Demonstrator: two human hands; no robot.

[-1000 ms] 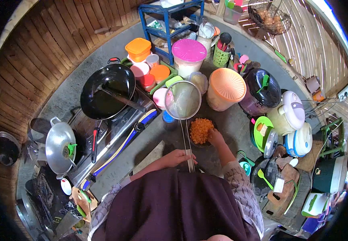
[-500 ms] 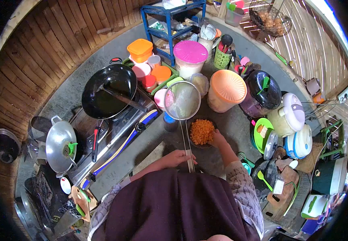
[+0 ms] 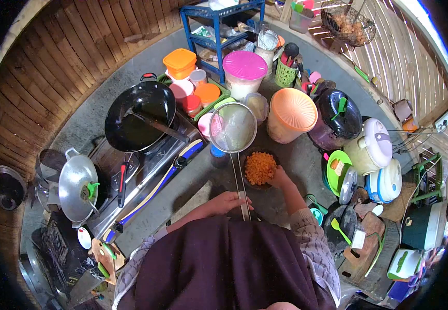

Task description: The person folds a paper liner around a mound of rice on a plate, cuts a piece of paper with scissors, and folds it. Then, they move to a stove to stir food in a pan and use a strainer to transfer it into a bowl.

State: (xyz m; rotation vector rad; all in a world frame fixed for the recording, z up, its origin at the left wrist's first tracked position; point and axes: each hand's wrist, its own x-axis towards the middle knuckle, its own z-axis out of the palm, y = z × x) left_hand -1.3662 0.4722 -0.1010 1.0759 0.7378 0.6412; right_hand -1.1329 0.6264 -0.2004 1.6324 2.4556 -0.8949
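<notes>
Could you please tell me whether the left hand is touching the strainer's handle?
Touching. The head view shows the left hand gripping the strainer's handle, its fingers meeting the metal with no gap.

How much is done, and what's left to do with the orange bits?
Done: the orange bits look small and sit heaped in a bowl. In hand: the left hand holds the strainer; the right hand is at the bowl. Left, maybe: frying, since none show in the black wok.
</notes>
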